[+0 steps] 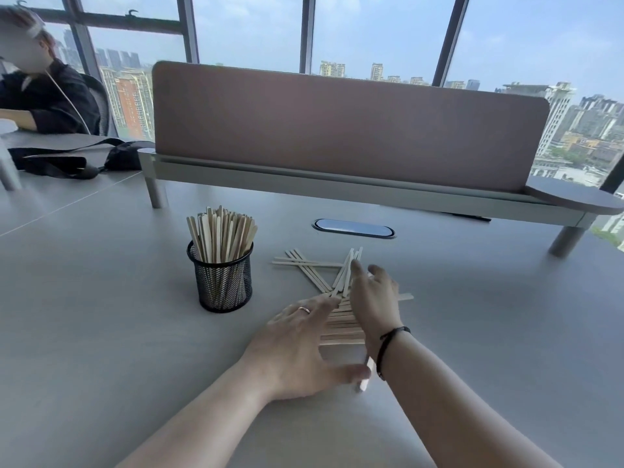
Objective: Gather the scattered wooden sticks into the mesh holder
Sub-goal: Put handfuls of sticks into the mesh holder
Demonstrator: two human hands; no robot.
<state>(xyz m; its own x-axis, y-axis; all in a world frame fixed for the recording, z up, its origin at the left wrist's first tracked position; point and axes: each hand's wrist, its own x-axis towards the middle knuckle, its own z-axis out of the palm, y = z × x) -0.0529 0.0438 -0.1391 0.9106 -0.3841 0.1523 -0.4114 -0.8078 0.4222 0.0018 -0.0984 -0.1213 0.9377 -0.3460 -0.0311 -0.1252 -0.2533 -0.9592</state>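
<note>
The left hand (297, 346) is laid flat and spread on the desk (101, 315), fingers apart and nothing clamped in them; its fingertips (329, 304) rest against the near-left side of the loose sticks (341, 324), and its thumb lies along the front of the pile beside one stick end. The right hand (374, 298) is held opposite, edge-on and open, fingers extended over the far part of the pile, with nothing gripped that can be seen. The two hands appear to be set as walls on either side so that the pile can be squeezed into one bundle before lifting, which is judged to be the step in hand. Between the hands the sticks lie flat and roughly parallel, long axes running left to right. Beyond the fingers a looser fan is left: some point away towards the divider (337, 130), others slant across them. The holder (221, 282) stands upright just left of the pile, apart from both hands, already packed with sticks on end, leaning slightly outward at the top.
</note>
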